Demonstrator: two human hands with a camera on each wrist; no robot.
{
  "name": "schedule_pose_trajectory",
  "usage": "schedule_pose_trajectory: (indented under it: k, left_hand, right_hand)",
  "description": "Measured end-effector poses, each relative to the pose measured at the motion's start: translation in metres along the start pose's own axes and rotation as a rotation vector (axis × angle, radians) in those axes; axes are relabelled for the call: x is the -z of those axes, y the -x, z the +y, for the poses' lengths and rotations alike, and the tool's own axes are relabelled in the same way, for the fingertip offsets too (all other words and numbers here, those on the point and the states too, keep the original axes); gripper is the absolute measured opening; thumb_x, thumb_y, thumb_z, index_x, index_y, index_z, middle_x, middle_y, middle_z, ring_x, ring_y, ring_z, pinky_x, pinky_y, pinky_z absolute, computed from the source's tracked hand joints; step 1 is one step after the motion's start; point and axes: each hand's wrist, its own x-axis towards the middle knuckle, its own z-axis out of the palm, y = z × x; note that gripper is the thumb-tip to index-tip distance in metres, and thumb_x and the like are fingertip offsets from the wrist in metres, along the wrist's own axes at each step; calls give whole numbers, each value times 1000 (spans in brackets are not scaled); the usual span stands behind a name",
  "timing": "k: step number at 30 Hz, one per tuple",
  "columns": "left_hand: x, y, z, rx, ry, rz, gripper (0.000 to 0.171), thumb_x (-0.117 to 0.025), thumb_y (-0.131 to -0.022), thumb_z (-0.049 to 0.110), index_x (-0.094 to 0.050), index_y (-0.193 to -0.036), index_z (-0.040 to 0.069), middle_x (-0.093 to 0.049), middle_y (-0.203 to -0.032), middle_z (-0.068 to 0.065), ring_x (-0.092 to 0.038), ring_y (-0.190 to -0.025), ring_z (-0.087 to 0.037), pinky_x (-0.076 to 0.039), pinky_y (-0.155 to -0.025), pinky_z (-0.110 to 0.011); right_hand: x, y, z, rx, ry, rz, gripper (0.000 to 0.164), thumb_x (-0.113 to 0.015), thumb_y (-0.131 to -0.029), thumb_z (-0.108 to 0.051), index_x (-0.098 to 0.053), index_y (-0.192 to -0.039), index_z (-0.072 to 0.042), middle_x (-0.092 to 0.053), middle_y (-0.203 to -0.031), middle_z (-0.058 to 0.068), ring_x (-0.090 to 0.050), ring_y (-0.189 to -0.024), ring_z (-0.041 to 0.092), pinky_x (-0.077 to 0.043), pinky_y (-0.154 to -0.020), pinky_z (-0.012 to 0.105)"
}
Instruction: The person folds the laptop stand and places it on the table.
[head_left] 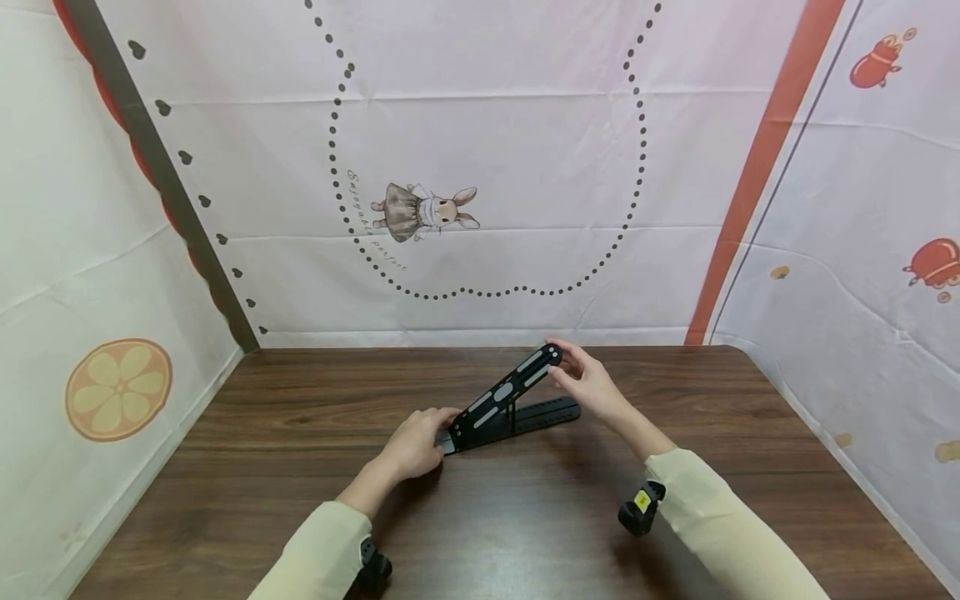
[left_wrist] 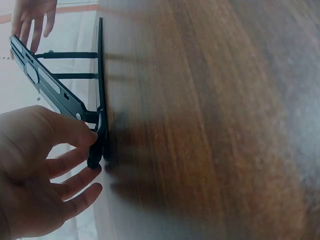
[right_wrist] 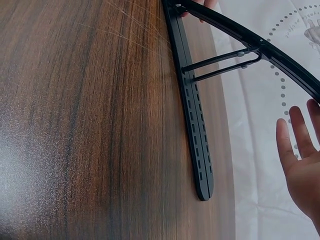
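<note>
A black folding stand [head_left: 491, 403] rests on the wooden table, its upper arm [head_left: 529, 367] with pale inserts raised at a slant. Its flat slotted base [right_wrist: 196, 132] lies along the tabletop. A thin U-shaped strut [right_wrist: 216, 62] joins base and arm. At the hinge end, my left hand [head_left: 411, 444] pinches the stand between thumb and fingers. My right hand [head_left: 594, 390] holds the raised arm's far end, thumb on the near side and fingertips at the top. In the right wrist view the right thumb is hidden.
The brown wood-grain table [head_left: 300, 500] spreads around the stand. Behind it hangs a pale printed cloth [head_left: 525, 183], and similar cloth [head_left: 862, 250] hangs at the sides. A black wrist camera [head_left: 640, 510] sits at the right sleeve, another [head_left: 371, 568] at the left.
</note>
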Motion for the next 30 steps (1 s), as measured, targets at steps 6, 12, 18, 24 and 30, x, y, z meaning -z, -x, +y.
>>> schedule_pose_trajectory:
  k: [6, 12, 18, 24, 30]
  left_hand:
    - [-1, 0, 0, 23, -3, 19, 57, -65, -72, 0, -53, -127, 12, -61, -111, -6, -53, -107, -29, -43, -90, -47]
    - [-4, 0, -5, 77, -109, 78, 51, -74, -70, 18, -59, -118, 13, -62, -107, -3, -57, -95, -25, -48, -77, -41]
    - [-4, 2, -8, 142, -163, 101, 49, -79, -67, 30, -63, -110, 14, -62, -99, -3, -58, -86, -22, -48, -66, -38]
    - [-3, 1, -7, 176, -170, 91, 40, -79, -68, 32, -67, -101, 15, -59, -92, -2, -55, -75, -17, -45, -61, -34]
    - [-1, 0, -7, 167, -190, 85, 35, -78, -69, 30, -68, -99, 14, -58, -92, -2, -55, -76, -19, -45, -60, -35]
  right_hand:
    - [-1, -1, 2, -12, -21, 14, 48, -56, -91, -7, -42, -137, -12, -55, -125, 20, -59, -96, 14, -51, -82, 41]
    - [-1, -2, 3, -16, -33, 19, 48, -55, -91, -7, -41, -137, -11, -54, -125, 21, -59, -96, 12, -48, -85, 49]
    - [-2, -1, 3, -38, -37, 14, 48, -54, -92, -8, -41, -137, -12, -53, -127, 19, -57, -102, 20, -47, -86, 49]
    - [-2, 0, 2, -31, -52, 16, 48, -55, -92, -7, -40, -137, -10, -53, -127, 21, -56, -107, 28, -46, -87, 50]
    - [-2, -1, 2, -23, -47, 14, 49, -57, -91, -9, -40, -137, -9, -53, -127, 21, -57, -105, 22, -48, -86, 47]
